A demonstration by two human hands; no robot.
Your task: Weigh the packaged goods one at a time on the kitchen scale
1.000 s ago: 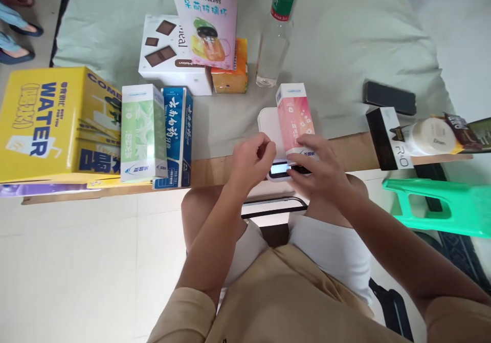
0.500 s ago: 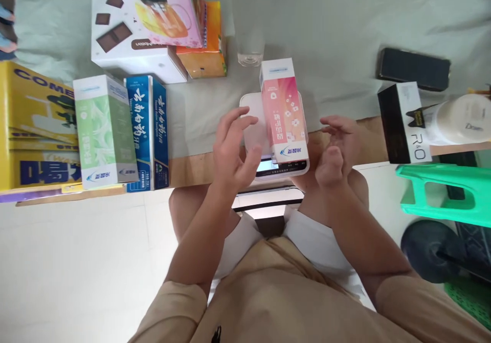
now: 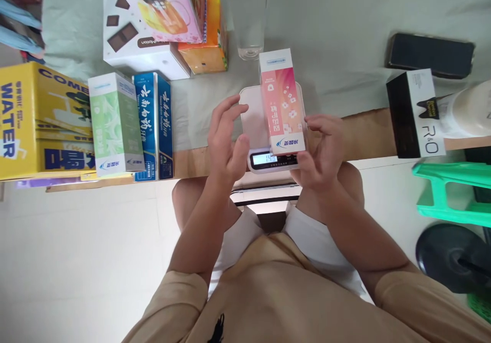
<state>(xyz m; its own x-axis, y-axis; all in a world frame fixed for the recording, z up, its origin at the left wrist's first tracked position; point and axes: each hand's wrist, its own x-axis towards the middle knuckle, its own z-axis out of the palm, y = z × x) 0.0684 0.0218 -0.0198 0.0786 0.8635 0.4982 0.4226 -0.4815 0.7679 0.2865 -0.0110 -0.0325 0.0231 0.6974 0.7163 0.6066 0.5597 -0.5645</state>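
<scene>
A pink and white toothpaste box (image 3: pixel 282 105) lies on the right part of a white digital kitchen scale (image 3: pixel 253 123). Lit digits show on the scale's display, near its front edge. To the left of the scale is my left hand (image 3: pixel 228 146), open, its fingers curved and apart, holding nothing. My right hand (image 3: pixel 322 148) is at the box's lower right side with fingers and thumb spread. Its fingertips are very close to the box edge; whether they touch it I cannot tell.
On the left stand a yellow carton (image 3: pixel 57 123), a green and white box (image 3: pixel 115 128) and blue toothpaste boxes (image 3: pixel 153 128). Behind are stacked cartons (image 3: pixel 141 41) and a clear bottle (image 3: pixel 249 20). A phone (image 3: pixel 429 55), black-and-white box (image 3: pixel 416 112) and bottle (image 3: pixel 470 110) lie right.
My right hand has moved left to the side of the pink box and its fingers have spread. My left hand has shifted slightly left. The scale's digits are now readable in view.
</scene>
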